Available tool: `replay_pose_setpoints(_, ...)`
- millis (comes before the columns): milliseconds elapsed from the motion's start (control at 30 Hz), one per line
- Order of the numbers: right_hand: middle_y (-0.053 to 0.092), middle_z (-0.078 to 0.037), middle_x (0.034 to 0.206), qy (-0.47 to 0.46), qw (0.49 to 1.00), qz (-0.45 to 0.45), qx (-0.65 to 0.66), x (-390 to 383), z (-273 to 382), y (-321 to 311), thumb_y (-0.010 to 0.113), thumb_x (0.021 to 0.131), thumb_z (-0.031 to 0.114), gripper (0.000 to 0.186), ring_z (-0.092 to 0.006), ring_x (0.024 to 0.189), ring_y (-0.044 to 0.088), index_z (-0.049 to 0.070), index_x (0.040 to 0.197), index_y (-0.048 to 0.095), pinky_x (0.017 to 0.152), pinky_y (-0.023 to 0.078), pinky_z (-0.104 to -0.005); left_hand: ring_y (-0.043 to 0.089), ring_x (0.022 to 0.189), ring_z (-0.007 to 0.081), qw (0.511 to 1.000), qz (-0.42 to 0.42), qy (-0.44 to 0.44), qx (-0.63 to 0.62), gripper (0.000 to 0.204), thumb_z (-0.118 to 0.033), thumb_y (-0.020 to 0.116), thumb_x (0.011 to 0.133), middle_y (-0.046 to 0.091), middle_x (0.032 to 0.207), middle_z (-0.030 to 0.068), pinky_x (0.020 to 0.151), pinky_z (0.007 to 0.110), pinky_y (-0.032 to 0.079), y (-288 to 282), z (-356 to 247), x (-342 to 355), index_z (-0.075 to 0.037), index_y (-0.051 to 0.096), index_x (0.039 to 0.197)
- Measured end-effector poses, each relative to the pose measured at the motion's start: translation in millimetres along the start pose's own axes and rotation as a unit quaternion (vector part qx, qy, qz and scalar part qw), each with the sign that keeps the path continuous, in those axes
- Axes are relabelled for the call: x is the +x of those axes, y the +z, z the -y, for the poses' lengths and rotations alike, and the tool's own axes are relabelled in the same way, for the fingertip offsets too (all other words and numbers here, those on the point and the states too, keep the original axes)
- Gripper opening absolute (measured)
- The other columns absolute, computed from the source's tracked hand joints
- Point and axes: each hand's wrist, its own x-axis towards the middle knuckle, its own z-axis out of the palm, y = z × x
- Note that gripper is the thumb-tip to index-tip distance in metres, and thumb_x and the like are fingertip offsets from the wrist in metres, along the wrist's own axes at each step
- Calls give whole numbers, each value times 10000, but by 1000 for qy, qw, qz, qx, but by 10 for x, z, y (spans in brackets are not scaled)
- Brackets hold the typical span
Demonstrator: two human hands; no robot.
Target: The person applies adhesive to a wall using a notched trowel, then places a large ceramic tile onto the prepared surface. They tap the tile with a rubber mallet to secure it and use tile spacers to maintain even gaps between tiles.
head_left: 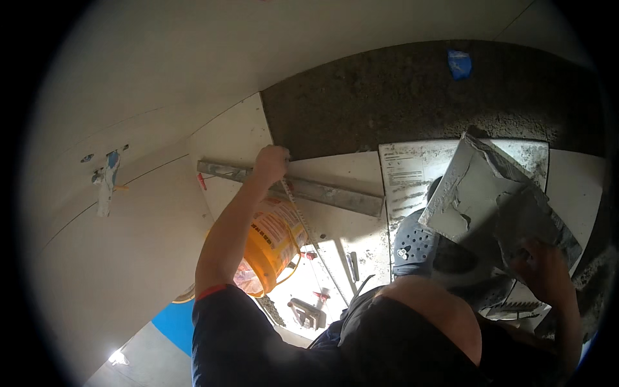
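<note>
My left hand (pixel 272 164) is closed beside a long grey metal straightedge (pixel 335 196) on pale floor tiles. A narrow pale strip with fine marks (pixel 311 238) runs from this hand down toward my lap; its upper end is hidden in the fingers. To the right, my right hand (pixel 545 271) is in shadow, its fingers bent at the lower edge of a tilted tile (pixel 445 205) coated with grey mortar. Exactly how the fingers meet that edge is hard to see. Just below this hand lies a notched trowel (pixel 516 307), partly hidden.
A yellow-orange bucket (pixel 267 242) lies on its side by my left forearm. Farther out is a dark bare strip of floor (pixel 387 97) with a blue scrap (pixel 460 64). A grey clamp-like tool (pixel 306 314) and red clips (pixel 321 296) lie near my lap. Pipe stubs (pixel 106 184) protrude at left.
</note>
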Motion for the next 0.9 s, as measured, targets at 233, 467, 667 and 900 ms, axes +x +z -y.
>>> replay_pose_setpoints(233, 650, -179, 921, -3, 1000, 13, 18, 120, 28, -23, 709, 794, 145, 278, -380, 864, 649, 11, 1019, 618, 749, 507, -430, 660, 915, 344, 1000, -27, 12, 2, 196, -84, 598, 798, 688, 914, 168, 812, 437, 529, 90, -40, -148, -40, 715, 950)
replay_pose_setpoints(467, 658, -177, 925, -3, 1000, -12, -9, 39, 3, 16, 709, 786, 132, 268, -365, 877, 651, 11, 1009, 622, 752, 508, -426, 671, 916, 324, 991, 76, 28, 108, 187, -69, 611, 785, 696, 903, 153, 797, 425, 546, -64, -169, -6, -59, 714, 941)
replay_pose_setpoints(667, 656, -187, 932, 15, 1000, -18, 11, -27, 1, -15, 703, 801, 148, 273, -367, 882, 651, 5, 1019, 622, 750, 509, -435, 672, 892, 326, 979, 96, 104, 148, 178, -59, 610, 760, 691, 875, 160, 804, 424, 542, -153, -168, 85, -47, 710, 907)
replay_pose_setpoints(900, 653, -197, 950, -34, 999, -15, -16, -93, -129, 56, 709, 811, 189, 348, -388, 890, 641, 6, 1087, 601, 762, 504, -457, 661, 854, 335, 999, 4, 10, -36, 175, -99, 599, 803, 697, 882, 157, 779, 427, 515, -7, -115, 19, -55, 718, 924)
